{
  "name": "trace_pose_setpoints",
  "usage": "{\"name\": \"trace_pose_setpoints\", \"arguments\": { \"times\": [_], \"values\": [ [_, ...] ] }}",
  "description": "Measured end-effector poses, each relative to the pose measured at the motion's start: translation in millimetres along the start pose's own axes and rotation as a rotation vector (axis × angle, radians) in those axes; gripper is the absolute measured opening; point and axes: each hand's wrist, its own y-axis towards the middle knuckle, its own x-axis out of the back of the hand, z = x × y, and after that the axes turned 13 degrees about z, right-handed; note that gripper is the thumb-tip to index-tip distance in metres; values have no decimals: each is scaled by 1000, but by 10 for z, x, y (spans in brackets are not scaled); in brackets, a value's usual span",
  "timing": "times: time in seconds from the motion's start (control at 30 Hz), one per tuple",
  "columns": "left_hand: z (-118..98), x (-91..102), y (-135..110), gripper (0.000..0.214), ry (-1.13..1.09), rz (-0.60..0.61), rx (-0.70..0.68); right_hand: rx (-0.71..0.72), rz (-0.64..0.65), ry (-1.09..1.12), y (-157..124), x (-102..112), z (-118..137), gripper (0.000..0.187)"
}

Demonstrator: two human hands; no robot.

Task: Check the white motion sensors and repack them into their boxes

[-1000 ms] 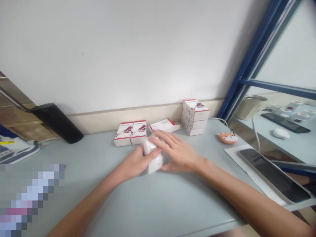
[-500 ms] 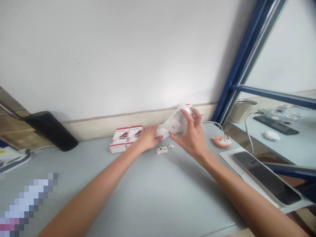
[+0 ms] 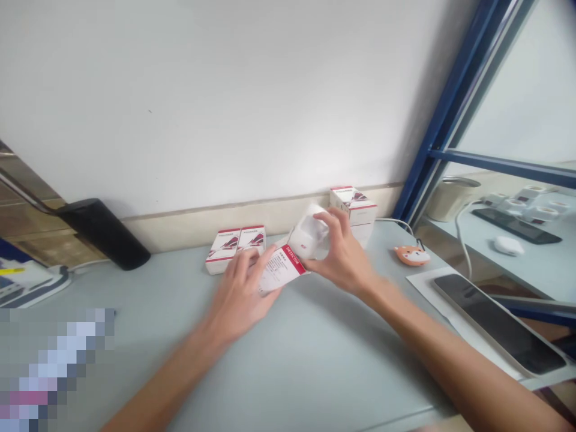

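My right hand [image 3: 344,255] grips a small white device [image 3: 307,236] with a red mark, held just above the grey table [image 3: 292,366]. My left hand [image 3: 240,291] holds a white carton with a red "DETECTOR" band [image 3: 279,269], fingers curled round its left end. The carton's right end lies just below the device. Both hands are blurred by motion.
Two red-and-white boxes [image 3: 236,246] lie flat by the wall, and a stack of like boxes [image 3: 355,210] stands behind my right hand. An orange fox-shaped case [image 3: 411,255] and a dark phone on paper [image 3: 499,321] lie to the right. A black object [image 3: 105,234] leans at left.
My left hand picked up the red-banded carton and drew it nearer. The right hand lowered the white device toward it. The small parts seen on the table are now hidden.
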Motion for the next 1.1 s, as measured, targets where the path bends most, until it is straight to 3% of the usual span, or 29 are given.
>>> {"name": "trace_pose_setpoints", "arguments": {
  "times": [0.17, 0.43, 0.57, 0.73, 0.87, 1.0, 1.1],
  "values": [
    [-21, -73, -137, 72, -158, -28, 64, 30, 100, 77, -38, -20, 44, 84],
    [-116, -62, -146, 74, -344, -22, 103, 105, 173, 170, -19, 130, 15, 84],
    [-235, -18, -160, 75, -456, 21, 180, 104, 278, 271, -32, 229, 16, 85],
    [-388, 14, -191, 76, -620, 74, 291, 98, 446, 534, -21, 301, -59, 64],
    [-430, 10, -201, 75, -689, 72, 304, 52, 304, 625, 1, 234, -27, 47],
    [-415, -28, -206, 75, -712, 80, 322, 85, 153, 496, -10, 158, 102, 46],
    [-396, -69, -212, 75, -711, 40, 338, 128, 142, 435, -24, 123, 149, 49]
  ]
}}
